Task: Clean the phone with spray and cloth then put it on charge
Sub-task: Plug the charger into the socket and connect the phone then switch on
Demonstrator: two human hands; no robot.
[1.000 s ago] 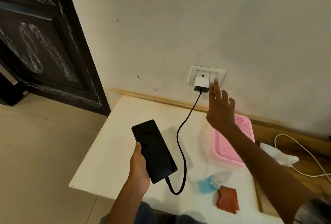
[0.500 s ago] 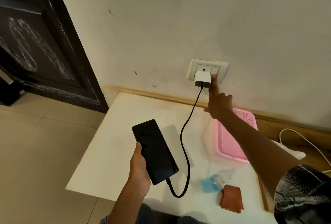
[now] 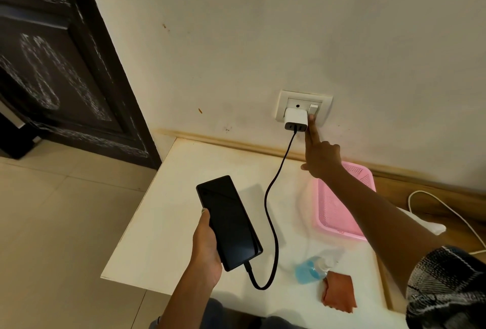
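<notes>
My left hand (image 3: 206,249) grips a black phone (image 3: 228,222), screen dark, above the white table (image 3: 163,223). A black cable (image 3: 271,210) runs from the phone's lower end up to a white charger (image 3: 295,119) plugged into the wall socket plate (image 3: 280,107). My right hand (image 3: 320,156) reaches to the wall, its index finger stretched out and touching the white switch (image 3: 313,109) beside the charger, the other fingers curled. A spray bottle (image 3: 309,270) of blue liquid lies on the table next to an orange-brown cloth (image 3: 339,293).
A pink perforated basket (image 3: 331,213) sits on the table under my right forearm. A white cord (image 3: 447,210) and a white object lie on the wooden surface at the right. A dark carved door (image 3: 52,65) stands at the left; tiled floor below it.
My right hand went from fingers spread near the socket to a single pointing finger on the switch. The left hand and phone stayed put.
</notes>
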